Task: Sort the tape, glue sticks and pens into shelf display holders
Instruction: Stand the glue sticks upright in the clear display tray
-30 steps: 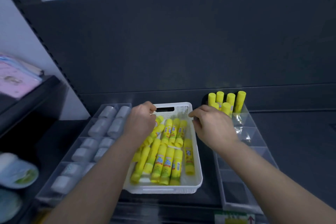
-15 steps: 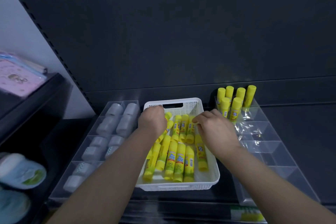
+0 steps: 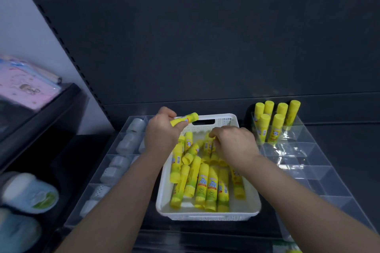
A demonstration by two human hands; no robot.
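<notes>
Gripping a yellow glue stick point(image 3: 185, 119) in the left hand point(image 3: 162, 135), curling fingers and thumb round its lower end and pointing its cap right and slightly up. Holding it in the air over the far left corner of the white basket point(image 3: 207, 214) at centre frame, clear of the other sticks.

Reaching down with the right hand point(image 3: 236, 146) into the far half of the same basket, bending the fingers onto the loose glue sticks point(image 3: 202, 187) there. Hiding the fingertips behind the knuckles, so not telling whether pinching one stick or merely resting on the pile. Leaving the rest of that pile lying flat, mostly lengthwise in a row at the near end of the basket, with a few crossing at angles further back.

Showing six more upright glue sticks point(image 3: 275, 121), caps up, in the rearmost compartment of the clear display holder point(image 3: 308, 170) at the right of the frame, just beside the basket. Showing a second clear holder point(image 3: 96, 183) at the left of the basket, carrying pale grey tape rolls point(image 3: 123, 144) in its compartments.

Glimpsing, blurred, a pink packet point(image 3: 26, 86) on a dark side shelf at upper left and round blue-and-white tubs point(image 3: 30, 193) at lower left.
</notes>
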